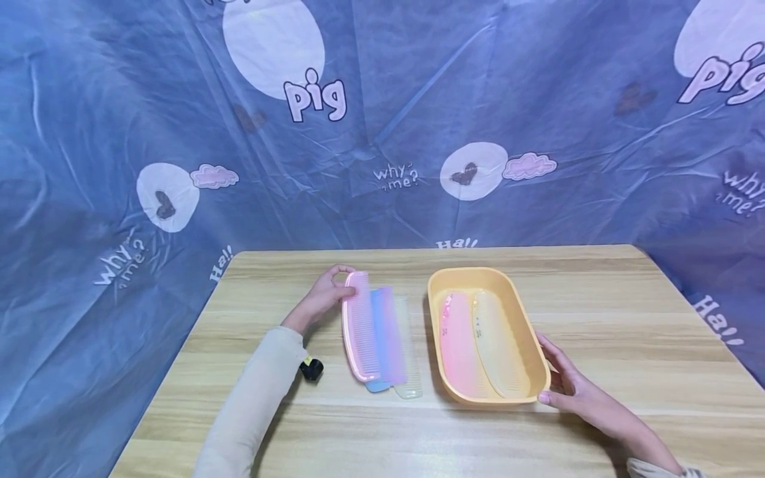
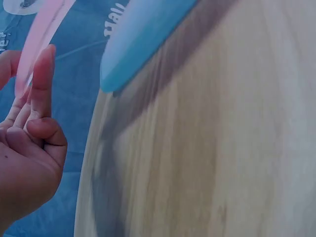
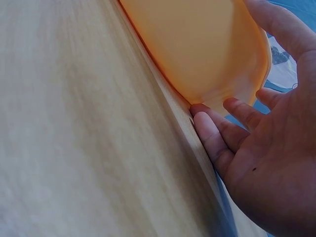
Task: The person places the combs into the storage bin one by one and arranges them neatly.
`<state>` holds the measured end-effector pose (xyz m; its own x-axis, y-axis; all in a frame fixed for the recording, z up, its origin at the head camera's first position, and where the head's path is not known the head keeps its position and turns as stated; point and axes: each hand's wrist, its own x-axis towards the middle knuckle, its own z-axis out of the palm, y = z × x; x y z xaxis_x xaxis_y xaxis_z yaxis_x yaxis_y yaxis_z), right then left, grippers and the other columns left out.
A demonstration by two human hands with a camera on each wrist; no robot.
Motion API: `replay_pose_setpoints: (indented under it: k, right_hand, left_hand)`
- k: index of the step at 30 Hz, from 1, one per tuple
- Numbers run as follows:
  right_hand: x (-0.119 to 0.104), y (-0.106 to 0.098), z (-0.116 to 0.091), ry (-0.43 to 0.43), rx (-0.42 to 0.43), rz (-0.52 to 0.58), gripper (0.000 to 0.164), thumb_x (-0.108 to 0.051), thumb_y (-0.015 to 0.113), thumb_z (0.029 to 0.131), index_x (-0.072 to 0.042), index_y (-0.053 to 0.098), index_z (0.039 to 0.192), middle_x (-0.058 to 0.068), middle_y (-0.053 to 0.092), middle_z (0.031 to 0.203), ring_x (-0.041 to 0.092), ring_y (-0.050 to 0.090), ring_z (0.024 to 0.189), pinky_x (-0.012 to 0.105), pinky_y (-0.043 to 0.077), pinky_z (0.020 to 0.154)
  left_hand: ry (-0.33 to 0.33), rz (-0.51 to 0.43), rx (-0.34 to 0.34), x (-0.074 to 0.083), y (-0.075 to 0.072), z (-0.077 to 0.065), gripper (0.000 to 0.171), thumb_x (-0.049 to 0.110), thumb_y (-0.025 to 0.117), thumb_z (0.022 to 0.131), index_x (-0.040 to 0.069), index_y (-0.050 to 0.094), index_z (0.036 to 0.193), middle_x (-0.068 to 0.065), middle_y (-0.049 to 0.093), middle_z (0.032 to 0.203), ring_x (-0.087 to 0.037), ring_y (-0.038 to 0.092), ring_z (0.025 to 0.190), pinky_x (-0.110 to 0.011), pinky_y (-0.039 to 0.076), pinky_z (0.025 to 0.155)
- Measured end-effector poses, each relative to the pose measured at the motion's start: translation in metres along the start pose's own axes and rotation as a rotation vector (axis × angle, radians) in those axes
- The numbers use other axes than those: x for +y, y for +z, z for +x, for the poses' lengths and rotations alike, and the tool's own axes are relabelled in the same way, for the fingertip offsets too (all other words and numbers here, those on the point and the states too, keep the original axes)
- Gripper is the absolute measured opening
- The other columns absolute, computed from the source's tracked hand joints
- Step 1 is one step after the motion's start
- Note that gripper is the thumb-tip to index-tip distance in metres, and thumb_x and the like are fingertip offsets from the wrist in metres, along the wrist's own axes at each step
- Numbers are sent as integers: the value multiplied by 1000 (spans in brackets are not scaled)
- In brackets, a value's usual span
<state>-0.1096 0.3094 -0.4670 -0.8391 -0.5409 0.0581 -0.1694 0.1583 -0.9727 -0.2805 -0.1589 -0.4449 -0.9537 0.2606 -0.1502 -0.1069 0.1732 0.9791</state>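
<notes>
- The left hand [image 1: 325, 292] has thumb and fingers closed in a pinch on the top end of a pale pink, translucent plastic comb [image 1: 358, 325] with a thick curved spine.
- The right hand [image 1: 568, 385] is partly curled and grips the near right corner of a yellow-orange, rounded rectangular plastic tray [image 1: 524, 332], thumb at the rim and fingers along the outer wall.
- The held comb stands left of the tray, spine outward, overlapping a blue-to-purple translucent plastic comb [image 1: 391, 345] in the head view; whether those two touch, I cannot tell.
- That one partly covers a pale greenish, clear plastic comb [image 1: 409, 372] nearest the tray.
- The held comb looks light, thin and stiff; its smooth surface might slide in the fingers, and the fine teeth are probably the fragile part. The thick spine or a solid end seems the best place to take hold.
- Inside the tray, a brighter pink comb [image 1: 460, 345] and a cream comb [image 1: 496, 345] lie side by side, each with small printed marks too tiny to read.
- Beyond the wood-grain table [image 1: 358, 438] hangs a blue printed cloth [image 1: 418, 79] reading "pig", "why me?" and "Ha!!". No brand is legible.
</notes>
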Motion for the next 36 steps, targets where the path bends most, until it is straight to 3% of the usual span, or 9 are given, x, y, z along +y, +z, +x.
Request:
replay_pose_setpoints:
  k: [6,13,22,31,36]
  right_hand:
    - [0,0,0,-14,-12,9,87,7,51,93,-15,-5,155,-29,13,152,-14,35,129,14,43,94]
    - [-1,0,1,5,2,1,88,8,51,92,-17,-4,156,-29,14,151,-15,36,127,13,43,94]
    - [1,0,1,-35,-9,9,88,10,51,91,-13,-5,155,-27,13,152,-14,35,129,12,41,95]
    - [3,-2,0,8,-11,10,88,7,51,93,-17,-5,155,-30,11,151,-16,34,128,12,43,94]
    - [3,-3,-2,10,-7,15,88,7,51,93,-17,-5,155,-31,11,150,-17,34,128,12,42,95]
  left_hand:
    - [1,-98,47,6,5,-1,52,-8,59,79,0,44,128,0,71,81,-12,67,67,-26,56,66]
    - [-14,-109,100,18,9,1,52,-5,59,81,2,44,130,3,68,80,-9,65,66,-23,54,64]
    - [22,-156,87,31,11,5,51,-6,58,80,1,43,128,7,68,71,-7,64,62,-20,52,60]
    - [65,-201,100,43,20,4,44,-6,59,82,6,47,122,5,68,74,-7,65,65,-21,52,60]
    - [82,-160,116,58,30,9,42,-3,60,81,8,49,120,9,63,65,-3,57,58,-18,44,55]
